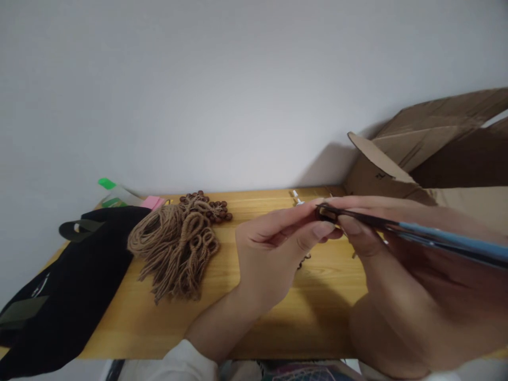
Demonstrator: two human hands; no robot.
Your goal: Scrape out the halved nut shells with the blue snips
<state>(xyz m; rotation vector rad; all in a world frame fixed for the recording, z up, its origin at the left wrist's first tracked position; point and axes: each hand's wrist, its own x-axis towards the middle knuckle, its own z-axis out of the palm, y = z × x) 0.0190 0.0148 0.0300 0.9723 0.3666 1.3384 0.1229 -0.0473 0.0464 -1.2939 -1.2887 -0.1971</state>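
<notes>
My left hand [273, 248] is closed in a pinch around a small dark brown piece [327, 211], perhaps a bead; fingertips cover much of it. My right hand [397, 264] grips a pair of blue and black tweezers [444, 235], and the dark tips meet the brown piece between the two hands. Both hands are raised above the table. Left of them lies a bundle of brown cord [174, 248] with loops and loose ends. Dark brown beads [218, 211] are gathered at the cord's far side.
A black cloth item [95, 264] covers the table's left side. Behind it are a green-and-clear object [115, 193] and a pink piece [153, 202]. An open cardboard box [377, 169] stands at the right. A white-tipped small item [296, 198] lies near the wall.
</notes>
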